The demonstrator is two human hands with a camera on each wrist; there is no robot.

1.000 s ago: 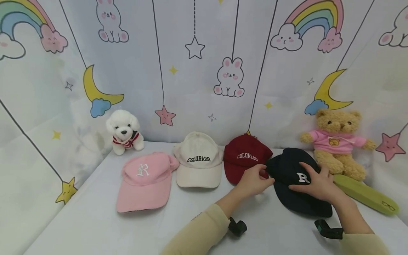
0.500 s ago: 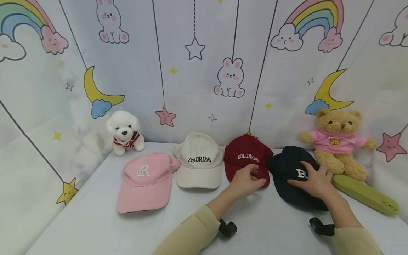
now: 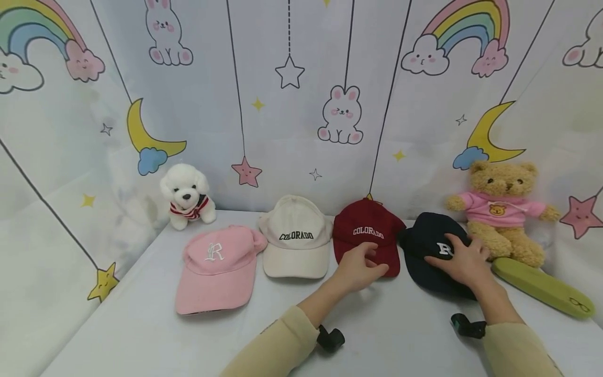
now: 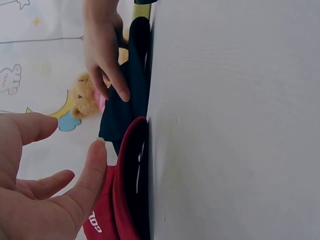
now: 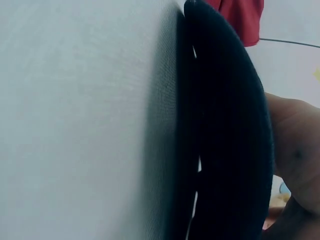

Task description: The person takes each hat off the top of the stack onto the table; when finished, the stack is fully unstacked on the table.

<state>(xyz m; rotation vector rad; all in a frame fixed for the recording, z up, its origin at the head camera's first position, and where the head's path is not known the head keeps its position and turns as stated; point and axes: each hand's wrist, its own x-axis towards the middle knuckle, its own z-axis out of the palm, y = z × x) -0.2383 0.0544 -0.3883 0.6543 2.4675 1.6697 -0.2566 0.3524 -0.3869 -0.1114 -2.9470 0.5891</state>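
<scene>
"Navy cap (image 3: pixel 426 238), where in the head view?"
"Just right of the red cap (image 3: pixel 363 225), under the right hand (image 3: pixel 467 259), spread wide."
"And the left hand (image 3: pixel 358 271)?"
"Relaxed, overlapping the red cap; contact impossible to tell."
"Left wrist view?"
"Left hand parted wide, navy cap beyond the red cap."
"Right wrist view?"
"Navy cap nearer than the red cap, right hand partly hidden."

Before the white cap (image 3: pixel 296 256), the table (image 3: pixel 278 296) gives room to pass; right of the navy cap (image 3: pixel 426 235), a teddy bear (image 3: pixel 504 209) obstructs.
</scene>
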